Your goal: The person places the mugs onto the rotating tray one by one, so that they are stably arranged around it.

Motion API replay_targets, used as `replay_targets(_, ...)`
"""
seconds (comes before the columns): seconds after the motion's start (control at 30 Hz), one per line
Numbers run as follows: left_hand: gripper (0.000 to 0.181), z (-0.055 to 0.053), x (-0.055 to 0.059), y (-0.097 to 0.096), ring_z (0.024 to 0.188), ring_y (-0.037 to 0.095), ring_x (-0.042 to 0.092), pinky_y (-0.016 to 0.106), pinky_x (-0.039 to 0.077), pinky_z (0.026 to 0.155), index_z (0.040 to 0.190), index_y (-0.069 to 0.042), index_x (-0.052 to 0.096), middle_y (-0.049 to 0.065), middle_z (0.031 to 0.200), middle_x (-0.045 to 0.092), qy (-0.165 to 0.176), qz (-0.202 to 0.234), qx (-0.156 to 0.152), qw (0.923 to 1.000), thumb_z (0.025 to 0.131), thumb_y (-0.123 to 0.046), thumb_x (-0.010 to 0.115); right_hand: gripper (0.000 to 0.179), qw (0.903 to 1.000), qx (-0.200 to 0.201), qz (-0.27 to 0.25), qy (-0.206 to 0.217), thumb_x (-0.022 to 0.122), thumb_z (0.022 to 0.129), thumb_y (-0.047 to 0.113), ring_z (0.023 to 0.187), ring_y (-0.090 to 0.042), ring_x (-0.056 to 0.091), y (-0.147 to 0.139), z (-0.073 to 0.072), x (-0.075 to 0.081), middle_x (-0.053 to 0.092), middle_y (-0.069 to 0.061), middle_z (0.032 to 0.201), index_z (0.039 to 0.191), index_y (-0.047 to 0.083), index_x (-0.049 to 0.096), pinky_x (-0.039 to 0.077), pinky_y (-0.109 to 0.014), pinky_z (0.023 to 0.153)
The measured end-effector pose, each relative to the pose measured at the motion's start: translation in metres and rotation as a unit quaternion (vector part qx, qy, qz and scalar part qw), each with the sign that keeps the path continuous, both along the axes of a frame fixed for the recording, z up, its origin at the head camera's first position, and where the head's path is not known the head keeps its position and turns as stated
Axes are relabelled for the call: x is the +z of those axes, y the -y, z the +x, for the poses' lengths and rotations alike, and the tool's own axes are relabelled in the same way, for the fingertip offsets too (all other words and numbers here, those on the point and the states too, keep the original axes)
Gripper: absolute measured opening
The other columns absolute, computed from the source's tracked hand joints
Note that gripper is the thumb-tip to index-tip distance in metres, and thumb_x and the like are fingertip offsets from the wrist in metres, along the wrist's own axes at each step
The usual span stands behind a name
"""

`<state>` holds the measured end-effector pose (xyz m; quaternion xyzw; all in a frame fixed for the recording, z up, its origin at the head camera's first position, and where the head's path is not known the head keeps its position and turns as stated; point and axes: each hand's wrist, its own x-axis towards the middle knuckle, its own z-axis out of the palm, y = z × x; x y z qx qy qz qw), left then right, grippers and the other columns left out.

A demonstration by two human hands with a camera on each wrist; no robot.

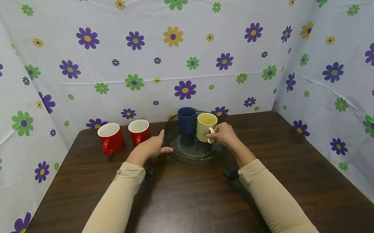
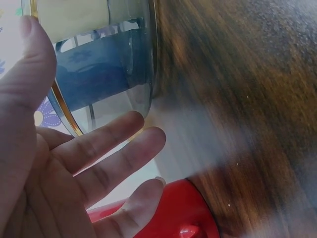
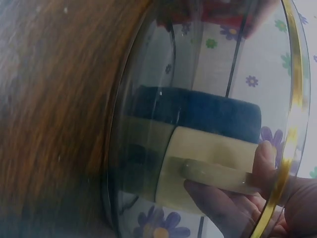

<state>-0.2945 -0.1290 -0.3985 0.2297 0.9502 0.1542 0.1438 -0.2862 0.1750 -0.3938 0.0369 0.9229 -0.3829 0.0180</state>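
A clear glass bowl with a gold rim [image 1: 192, 159] stands toward the back of the table. Inside it are a blue mug [image 1: 186, 121] and a pale yellow mug [image 1: 205, 124], side by side. My right hand [image 1: 224, 133] pinches the yellow mug's handle between thumb and fingers; the right wrist view shows this through the glass [image 3: 213, 186]. My left hand [image 1: 150, 148] touches the bowl's left side with its fingers extended, thumb near the rim. In the left wrist view those fingers [image 2: 106, 141] are spread beside the glass wall.
Two red mugs with white insides, one at the far left [image 1: 111, 139] and one closer to the bowl [image 1: 139, 132], stand on the dark wooden table [image 1: 183, 205]. A flowered cloth [image 1: 152, 59] hangs behind and along both sides.
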Motion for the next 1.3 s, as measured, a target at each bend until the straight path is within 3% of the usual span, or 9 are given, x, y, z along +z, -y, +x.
replay_targets(0.33, 0.1, 0.001, -0.001, 0.005, 0.141, 0.041, 0.043, 0.054, 0.037, 0.114, 0.16, 0.006, 0.009, 0.029, 0.157, 0.035, 0.001, 0.002, 0.001, 1.0, 0.097, -0.053, 0.061, 0.03, 0.9999, -0.006, 0.012, -0.003, 0.082, 0.088, 0.025, 0.064, -0.019, 0.069, 0.014, -0.001, 0.0, 0.071, -0.012, 0.081, 0.077, 0.001, 0.069, 0.058, -0.028, 0.058)
replay_targets(0.6, 0.101, 0.001, -0.001, 0.007, 0.141, 0.041, 0.044, 0.054, 0.037, 0.114, 0.16, 0.005, 0.007, 0.029, 0.156, 0.036, 0.004, 0.0, 0.003, 1.0, 0.097, -0.054, 0.06, 0.032, 0.9993, 0.02, 0.029, -0.014, 0.08, 0.09, 0.03, 0.073, -0.02, 0.06, 0.008, 0.002, 0.004, 0.068, -0.011, 0.084, 0.088, -0.001, 0.074, 0.049, -0.026, 0.059)
replay_targets(0.73, 0.102, 0.0, -0.003, 0.008, 0.141, 0.04, 0.044, 0.054, 0.037, 0.114, 0.16, 0.004, 0.007, 0.028, 0.156, 0.037, 0.004, -0.002, 0.006, 1.0, 0.097, -0.055, 0.059, 0.032, 0.9962, 0.037, 0.061, -0.05, 0.079, 0.091, 0.031, 0.083, -0.025, 0.062, -0.007, -0.001, 0.008, 0.072, -0.013, 0.094, 0.097, 0.0, 0.077, 0.053, -0.034, 0.069)
replay_targets(0.83, 0.102, 0.0, -0.003, 0.007, 0.141, 0.04, 0.043, 0.054, 0.037, 0.114, 0.161, 0.003, 0.007, 0.028, 0.157, 0.036, 0.005, 0.0, 0.008, 1.0, 0.096, -0.056, 0.06, 0.037, 0.9929, 0.05, 0.08, -0.072, 0.078, 0.092, 0.031, 0.102, -0.034, 0.065, -0.024, -0.005, 0.011, 0.072, -0.017, 0.11, 0.11, -0.001, 0.074, 0.056, -0.045, 0.087)
replay_targets(0.93, 0.102, 0.0, -0.003, 0.006, 0.142, 0.04, 0.043, 0.054, 0.036, 0.114, 0.161, 0.002, 0.006, 0.027, 0.157, 0.035, 0.003, 0.004, 0.009, 0.9999, 0.096, -0.056, 0.06, 0.058, 0.9899, 0.085, 0.102, -0.049, 0.076, 0.093, 0.032, 0.128, -0.043, 0.053, -0.042, -0.008, 0.012, 0.058, -0.025, 0.138, 0.135, -0.004, 0.058, 0.046, -0.055, 0.105)
replay_targets(1.03, 0.103, 0.0, -0.004, 0.005, 0.142, 0.04, 0.043, 0.054, 0.036, 0.115, 0.161, 0.002, 0.005, 0.027, 0.158, 0.035, 0.004, 0.005, 0.009, 0.9999, 0.096, -0.056, 0.06, 0.086, 0.9812, 0.156, 0.11, 0.028, 0.074, 0.095, 0.03, 0.149, -0.047, 0.024, -0.056, -0.009, 0.011, 0.022, -0.029, 0.163, 0.155, -0.008, 0.026, 0.025, -0.061, 0.119)
replay_targets(1.1, 0.103, 0.0, -0.005, 0.005, 0.142, 0.04, 0.043, 0.054, 0.036, 0.114, 0.161, 0.002, 0.005, 0.027, 0.158, 0.034, 0.007, 0.006, 0.009, 0.9999, 0.096, -0.057, 0.059, 0.098, 0.97, 0.203, 0.111, 0.075, 0.073, 0.096, 0.029, 0.152, -0.048, 0.007, -0.062, -0.009, 0.01, 0.0, -0.029, 0.166, 0.158, -0.01, 0.007, 0.014, -0.062, 0.121)
replay_targets(1.17, 0.104, 0.0, -0.006, 0.004, 0.142, 0.04, 0.042, 0.054, 0.036, 0.115, 0.161, 0.001, 0.004, 0.026, 0.158, 0.034, 0.011, 0.008, 0.011, 0.9998, 0.096, -0.058, 0.06, 0.103, 0.9611, 0.233, 0.11, 0.099, 0.072, 0.097, 0.027, 0.152, -0.047, -0.003, -0.068, -0.008, 0.009, -0.012, -0.028, 0.165, 0.157, -0.01, -0.002, 0.007, -0.062, 0.121)
replay_targets(1.3, 0.104, 0.0, -0.006, 0.005, 0.144, 0.039, 0.04, 0.054, 0.035, 0.115, 0.161, 0.0, 0.005, 0.025, 0.159, 0.032, 0.012, 0.016, 0.017, 0.9997, 0.095, -0.058, 0.06, 0.101, 0.9541, 0.258, 0.116, 0.098, 0.071, 0.097, 0.024, 0.153, -0.045, -0.005, -0.075, -0.01, 0.009, -0.014, -0.026, 0.165, 0.158, -0.009, -0.002, 0.006, -0.062, 0.121)
